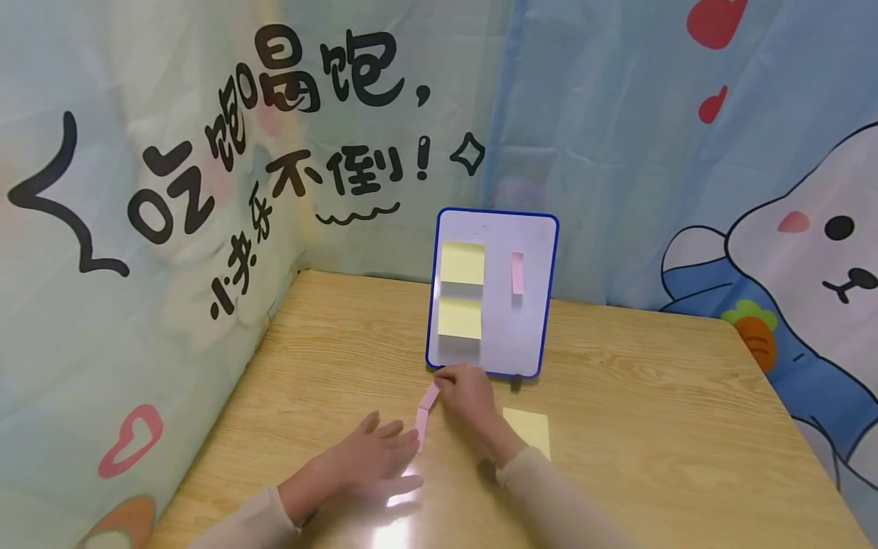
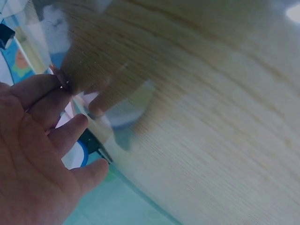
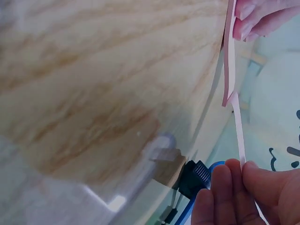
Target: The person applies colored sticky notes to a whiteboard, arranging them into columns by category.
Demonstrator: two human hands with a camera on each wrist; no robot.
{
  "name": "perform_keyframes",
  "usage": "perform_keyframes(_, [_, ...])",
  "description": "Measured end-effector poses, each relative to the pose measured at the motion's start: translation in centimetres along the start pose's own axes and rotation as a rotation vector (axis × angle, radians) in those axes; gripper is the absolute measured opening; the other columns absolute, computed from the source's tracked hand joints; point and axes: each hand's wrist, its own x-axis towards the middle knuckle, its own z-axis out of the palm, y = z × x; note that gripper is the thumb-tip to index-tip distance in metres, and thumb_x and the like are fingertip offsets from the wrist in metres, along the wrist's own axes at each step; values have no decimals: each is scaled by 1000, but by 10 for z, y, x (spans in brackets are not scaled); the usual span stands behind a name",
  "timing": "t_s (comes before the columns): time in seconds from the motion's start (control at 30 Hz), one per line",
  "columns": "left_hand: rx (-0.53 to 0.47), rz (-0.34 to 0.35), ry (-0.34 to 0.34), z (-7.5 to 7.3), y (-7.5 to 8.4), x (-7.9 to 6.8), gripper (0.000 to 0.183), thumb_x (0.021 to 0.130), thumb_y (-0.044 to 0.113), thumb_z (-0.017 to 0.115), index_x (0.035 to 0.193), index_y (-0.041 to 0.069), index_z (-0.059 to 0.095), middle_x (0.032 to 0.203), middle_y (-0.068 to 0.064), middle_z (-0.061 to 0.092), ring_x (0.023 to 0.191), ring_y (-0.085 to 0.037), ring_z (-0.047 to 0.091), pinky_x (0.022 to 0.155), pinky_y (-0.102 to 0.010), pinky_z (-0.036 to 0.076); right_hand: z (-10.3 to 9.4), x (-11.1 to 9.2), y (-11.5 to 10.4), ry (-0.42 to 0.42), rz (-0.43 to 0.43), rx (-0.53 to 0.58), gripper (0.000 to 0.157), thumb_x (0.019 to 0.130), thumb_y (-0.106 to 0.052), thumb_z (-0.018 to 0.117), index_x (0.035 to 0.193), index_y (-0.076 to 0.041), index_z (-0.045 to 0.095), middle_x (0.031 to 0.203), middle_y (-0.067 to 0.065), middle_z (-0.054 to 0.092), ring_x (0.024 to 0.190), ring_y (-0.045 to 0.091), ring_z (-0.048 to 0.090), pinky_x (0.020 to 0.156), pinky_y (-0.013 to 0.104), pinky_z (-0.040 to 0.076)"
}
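Note:
A pad of narrow pink sticky notes [image 1: 421, 423] lies on the wooden table in front of the whiteboard. My right hand [image 1: 473, 400] pinches the far end of its top pink sticky note [image 3: 239, 126] between thumb and fingers. That note is lifted and stretches from the pad [image 3: 228, 70], still joined at one end. My left hand [image 1: 366, 457] has its fingers extended, with fingertips touching the near part of the pad; its thumb stands apart. In the left wrist view the left hand [image 2: 42, 131] covers most of the pad.
A blue-rimmed whiteboard [image 1: 497, 335] stands at the table's back edge. Two yellow sticky notes [image 1: 463, 263] and a pink sticky note [image 1: 517, 273] are on it. A yellow sticky pad [image 1: 531, 428] lies beside my right wrist. Printed curtains [image 1: 590, 152] border the table [image 1: 652, 427].

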Motion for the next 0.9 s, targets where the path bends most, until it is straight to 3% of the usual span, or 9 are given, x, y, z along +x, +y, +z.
perform_keyframes(0.27, [-13,-9,-3,0,1,0,71,101,65,21,151,20,41,158,4,38,147,-27,33,119,-59,20,-4,1,0,45,4,40,15,89,-13,69,99,-7,80,99,9,77,98,29,73,89,45,57])
perform_keyframes(0.53, [-35,-25,9,-5,5,1,69,101,65,23,149,21,46,155,3,42,146,-27,35,119,-59,21,-11,-8,-8,41,-168,-29,10,85,-7,74,93,-5,80,85,9,75,80,26,69,74,40,56])
perform_keyframes(0.8, [-60,-56,-27,-6,7,6,73,101,65,13,150,21,45,155,4,42,147,-27,34,120,-61,16,-25,-17,-11,-71,-157,-59,10,86,-7,74,94,-6,80,92,8,78,89,26,74,82,39,59])
perform_keyframes(0.9, [-46,-47,0,-7,9,7,72,102,63,11,147,21,48,154,4,45,145,-26,37,119,-62,18,-33,-21,-11,-129,-163,-90,10,87,-7,73,95,-7,79,92,7,78,87,24,74,80,38,59])
